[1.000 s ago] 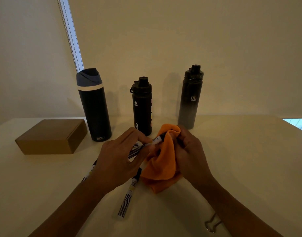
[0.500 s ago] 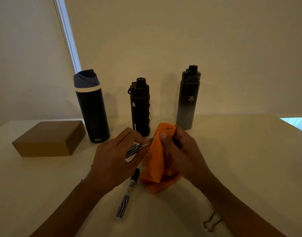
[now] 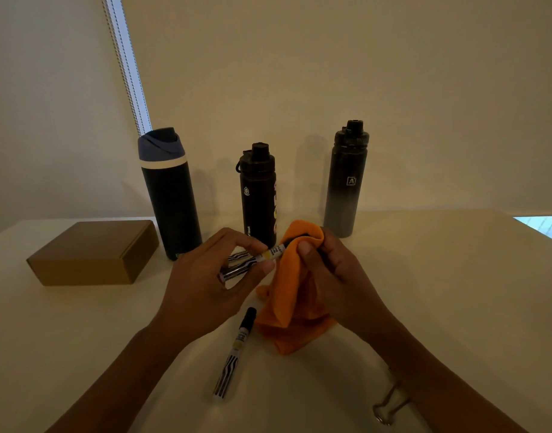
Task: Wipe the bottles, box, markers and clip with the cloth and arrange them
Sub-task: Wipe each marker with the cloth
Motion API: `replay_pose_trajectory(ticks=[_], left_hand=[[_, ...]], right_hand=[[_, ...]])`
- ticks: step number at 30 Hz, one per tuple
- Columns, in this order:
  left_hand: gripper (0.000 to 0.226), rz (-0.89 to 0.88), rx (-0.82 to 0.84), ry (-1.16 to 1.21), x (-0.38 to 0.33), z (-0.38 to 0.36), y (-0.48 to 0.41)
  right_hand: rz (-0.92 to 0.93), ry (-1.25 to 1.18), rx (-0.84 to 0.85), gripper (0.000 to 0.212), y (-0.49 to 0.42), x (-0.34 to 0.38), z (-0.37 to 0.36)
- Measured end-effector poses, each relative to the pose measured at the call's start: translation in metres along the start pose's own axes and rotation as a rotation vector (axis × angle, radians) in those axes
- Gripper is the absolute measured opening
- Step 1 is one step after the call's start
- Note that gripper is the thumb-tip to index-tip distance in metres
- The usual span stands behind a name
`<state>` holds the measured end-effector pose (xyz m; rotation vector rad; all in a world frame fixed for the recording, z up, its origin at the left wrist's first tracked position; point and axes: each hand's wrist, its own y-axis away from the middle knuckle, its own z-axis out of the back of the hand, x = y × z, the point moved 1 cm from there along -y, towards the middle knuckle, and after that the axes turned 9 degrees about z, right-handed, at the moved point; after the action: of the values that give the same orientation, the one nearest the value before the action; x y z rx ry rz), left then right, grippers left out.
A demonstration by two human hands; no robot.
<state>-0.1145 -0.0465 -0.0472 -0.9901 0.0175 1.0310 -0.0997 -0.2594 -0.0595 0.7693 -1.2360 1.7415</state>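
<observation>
Both forearms (image 3: 440, 379) are bare, as are the left hand (image 3: 203, 289) and right hand (image 3: 340, 276), nails short

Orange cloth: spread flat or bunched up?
Bunched. The right hand pinches the orange cloth around one end of a marker held by the left hand; the rest hangs crumpled to the table.

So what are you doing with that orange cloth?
A marker is being wiped. The left hand holds it while the right hand pinches the cloth round its cap end. Another marker and the clip lie on the table; three bottles and the box stand behind.
</observation>
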Motion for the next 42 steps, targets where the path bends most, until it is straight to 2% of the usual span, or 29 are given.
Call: replay_pose_trajectory(ticks=[3,7,13,16,20,23,26,27,31,36,42], left_hand=[[0.025,0.111,0.072,0.006,0.009,0.004,-0.002],[0.016,0.134,0.134,0.079,0.012,0.006,-0.003],[0.015,0.160,0.108,0.094,0.009,0.009,-0.005],[0.010,0.170,0.104,0.107,0.008,0.008,-0.004],[0.018,0.151,0.112,0.088,0.006,0.005,-0.002],[0.022,0.144,0.114,0.089,0.007,0.005,-0.002],[0.023,0.151,0.093,0.106,0.008,0.008,-0.003],[0.023,0.143,0.089,0.103,0.007,0.008,-0.003],[0.024,0.129,0.072,0.089,0.005,0.008,-0.002],[0.024,0.094,0.051,0.061,0.006,0.007,-0.002],[0.026,-0.015,0.090,-0.004,0.003,0.001,0.002]], right_hand=[[0.016,-0.020,-0.030,0.031,-0.001,0.001,0.005],[0.003,-0.062,-0.027,0.047,-0.003,-0.001,0.008],[-0.163,-0.165,-0.076,0.047,-0.006,-0.004,0.005],[-0.034,-0.022,-0.046,0.047,-0.004,-0.001,0.005],[-0.009,0.114,-0.059,0.062,-0.002,0.000,0.004],[0.013,0.088,-0.063,0.046,-0.002,-0.002,0.007],[-0.053,0.006,-0.127,0.031,-0.004,-0.008,0.008],[-0.080,-0.013,-0.142,0.032,-0.005,-0.011,0.008],[-0.098,-0.035,-0.118,0.059,-0.005,-0.007,0.008],[-0.002,0.096,-0.052,0.052,-0.002,0.000,0.005],[-0.016,0.169,-0.162,0.055,-0.003,-0.006,0.008]])
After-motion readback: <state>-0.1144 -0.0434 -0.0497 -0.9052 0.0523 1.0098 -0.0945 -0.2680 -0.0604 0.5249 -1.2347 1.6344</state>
